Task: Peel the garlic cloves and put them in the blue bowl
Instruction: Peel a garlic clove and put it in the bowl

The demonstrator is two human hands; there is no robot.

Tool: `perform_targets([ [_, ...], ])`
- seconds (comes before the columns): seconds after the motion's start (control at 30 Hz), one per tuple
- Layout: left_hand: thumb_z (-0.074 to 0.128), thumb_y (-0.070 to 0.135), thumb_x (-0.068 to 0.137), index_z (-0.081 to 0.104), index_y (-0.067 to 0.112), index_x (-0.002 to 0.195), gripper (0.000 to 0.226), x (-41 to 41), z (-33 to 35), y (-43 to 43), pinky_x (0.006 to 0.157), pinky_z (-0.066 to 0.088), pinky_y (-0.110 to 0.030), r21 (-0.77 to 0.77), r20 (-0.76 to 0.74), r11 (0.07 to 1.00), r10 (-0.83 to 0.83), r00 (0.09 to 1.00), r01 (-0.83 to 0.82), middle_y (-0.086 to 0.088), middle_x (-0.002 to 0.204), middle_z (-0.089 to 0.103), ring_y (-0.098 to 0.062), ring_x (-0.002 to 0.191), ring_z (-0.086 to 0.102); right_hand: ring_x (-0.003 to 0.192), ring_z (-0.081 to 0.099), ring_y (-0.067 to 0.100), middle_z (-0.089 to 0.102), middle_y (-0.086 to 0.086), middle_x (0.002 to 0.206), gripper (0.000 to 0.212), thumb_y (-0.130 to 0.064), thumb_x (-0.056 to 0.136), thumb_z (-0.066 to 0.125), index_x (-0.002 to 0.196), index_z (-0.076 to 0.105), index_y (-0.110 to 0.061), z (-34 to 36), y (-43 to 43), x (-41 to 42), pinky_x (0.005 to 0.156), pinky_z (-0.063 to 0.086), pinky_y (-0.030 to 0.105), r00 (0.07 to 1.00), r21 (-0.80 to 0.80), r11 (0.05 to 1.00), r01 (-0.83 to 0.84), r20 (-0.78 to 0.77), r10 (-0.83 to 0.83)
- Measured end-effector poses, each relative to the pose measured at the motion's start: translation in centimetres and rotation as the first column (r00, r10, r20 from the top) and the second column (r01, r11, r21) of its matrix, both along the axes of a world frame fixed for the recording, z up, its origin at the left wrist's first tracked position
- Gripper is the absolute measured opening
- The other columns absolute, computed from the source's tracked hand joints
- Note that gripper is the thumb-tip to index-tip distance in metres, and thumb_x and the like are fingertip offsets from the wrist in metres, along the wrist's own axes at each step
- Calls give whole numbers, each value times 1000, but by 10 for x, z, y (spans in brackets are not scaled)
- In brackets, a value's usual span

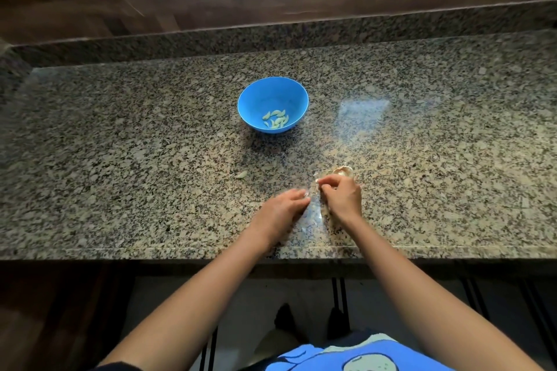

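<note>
Your right hand (340,197) is curled, and its fingertips (325,182) pinch a small pale piece that I take for the garlic clove (317,181) being peeled. It is too small to tell how much skin is on it. Your left hand (284,205) lies low just beside the right, fingers stretched toward it; I cannot tell whether they pinch anything. The hands are close together but not touching, over the near part of the counter (120,159).

To peel well, hold the clove firmly by one end with the right hand. Catch a loose edge of skin with a left fingernail and draw it along the length, not across. Work low, so that the skin drops among the scraps (313,211) between your hands. A larger husk (342,172) lies just behind the right hand. Rub off any papery bits that cling before you carry the clove away.

The blue bowl (256,99) stands upright farther back on the counter, well apart from both hands and a little to their left. A small heap of peeled cloves (275,121) lies at the near side of its bottom; the rest of the inside is bare. One loose clove (241,174) lies on the counter between bowl and left hand, outside the bowl. It looks peeled, though I cannot be sure; if so, it belongs in the bowl too
</note>
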State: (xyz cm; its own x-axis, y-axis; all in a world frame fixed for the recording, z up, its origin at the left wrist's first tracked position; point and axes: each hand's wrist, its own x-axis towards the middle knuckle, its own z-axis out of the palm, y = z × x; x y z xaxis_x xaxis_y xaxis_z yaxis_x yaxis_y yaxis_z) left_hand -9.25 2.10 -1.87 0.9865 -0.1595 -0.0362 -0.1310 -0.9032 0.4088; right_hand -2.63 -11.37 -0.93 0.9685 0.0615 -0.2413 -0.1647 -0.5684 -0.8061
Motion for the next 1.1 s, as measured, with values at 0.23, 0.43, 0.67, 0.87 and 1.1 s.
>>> perform_targets([
  [0.23, 61, -2, 85, 67, -1, 88, 7, 10, -8, 1, 63, 57, -31, -69, 147, 995, 86, 985, -77, -12, 84, 67, -21, 71, 63, 66, 61, 17, 68, 8, 76, 14, -5, 88, 56, 98, 66, -3, 0, 7, -7, 66, 54, 28, 955, 348, 927, 138, -295, -31],
  [0.43, 65, 7, 84, 72, 10, 96, 14, 26, 16, -15, 62, 52, -12, -605, -307, 474, 602, 737, -640, -2, 89, 72, -9, 76, 68, 86, 65, 23, 67, 11, 88, 24, -17, 94, 50, 102, 61, 2, 13, 18, -11, 78, 54, 31, 811, 583, 727, 364, -582, 60],
  [0.67, 38, 23, 98, 48, 19, 134, 37, 6, -2, -37, 98, 44, -38, -410, 45, 811, 475, 879, -418, -5, 123, 60, -18, 112, 55, 80, 63, 18, 64, 16, 90, 9, -2, 86, 56, 92, 63, 0, 19, 21, -9, 77, 55, 31, 663, 615, 468, 634, -745, 81],
  [0.87, 46, 26, 94, 13, 16, 149, 65, 11, 23, -39, 109, 31, -41, -780, -431, 287, 400, 809, -557, -9, 152, 25, -21, 136, 31, 62, 69, 17, 69, 13, 73, 13, 4, 82, 59, 94, 63, 3, 16, 18, -12, 59, 57, 26, 673, 574, 451, 684, -735, -84],
  [1.1, 31, 37, 99, -1, 21, 149, 62, -10, 1, 3, 106, 34, -27, -290, -123, 927, 211, 970, -239, 3, 152, 19, -8, 129, 39, 75, 67, 20, 68, 10, 84, 6, -2, 80, 64, 84, 67, -6, 10, -7, -2, 69, 55, 26, 804, 461, 715, 525, -545, -239],
])
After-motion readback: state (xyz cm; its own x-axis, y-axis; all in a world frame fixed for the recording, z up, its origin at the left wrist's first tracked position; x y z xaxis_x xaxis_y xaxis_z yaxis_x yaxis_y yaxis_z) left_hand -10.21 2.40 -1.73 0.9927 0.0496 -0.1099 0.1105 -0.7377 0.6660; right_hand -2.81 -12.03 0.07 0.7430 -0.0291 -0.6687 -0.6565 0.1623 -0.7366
